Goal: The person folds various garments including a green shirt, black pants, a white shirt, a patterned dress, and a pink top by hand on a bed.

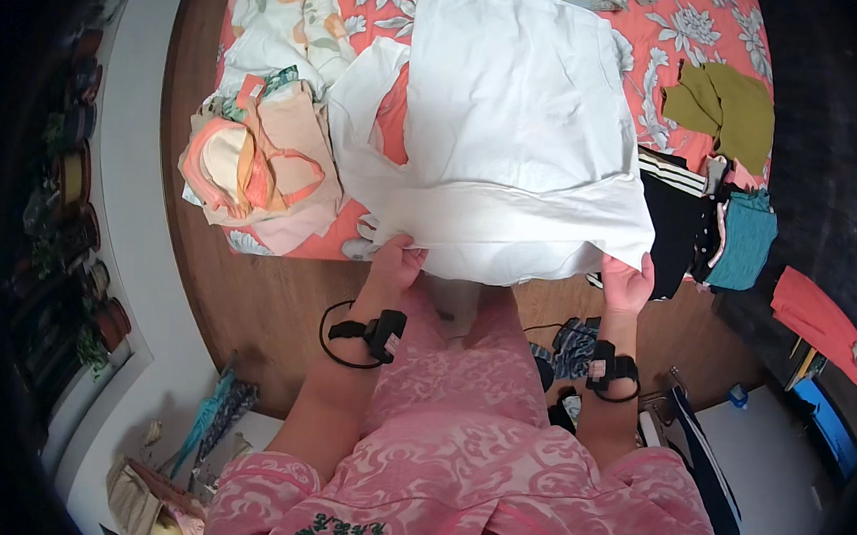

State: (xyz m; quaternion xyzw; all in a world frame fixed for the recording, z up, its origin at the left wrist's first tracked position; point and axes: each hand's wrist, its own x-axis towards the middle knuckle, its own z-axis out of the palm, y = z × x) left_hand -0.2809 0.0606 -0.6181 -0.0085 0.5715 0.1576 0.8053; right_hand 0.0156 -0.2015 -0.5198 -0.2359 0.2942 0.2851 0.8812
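A white garment (515,98), perhaps a shirt, lies spread over the near side of the bed, one sleeve-like part bent out to the left. Its near edge is folded up in a band and hangs slightly past the bed's edge. My left hand (402,258) is closed on the near left part of that edge, fingers curled. At the near right corner, my right hand (627,282) pinches the cloth between thumb and fingers. Dark devices are strapped to both forearms.
The bed has a coral floral sheet (398,111). Left lies a clothes pile with a coral bra (235,165). At right are olive cloth (723,109), black clothes (673,222) and a folded teal garment (743,243). Potted plants (86,240) line the far left; umbrellas (212,416) stand lower left.
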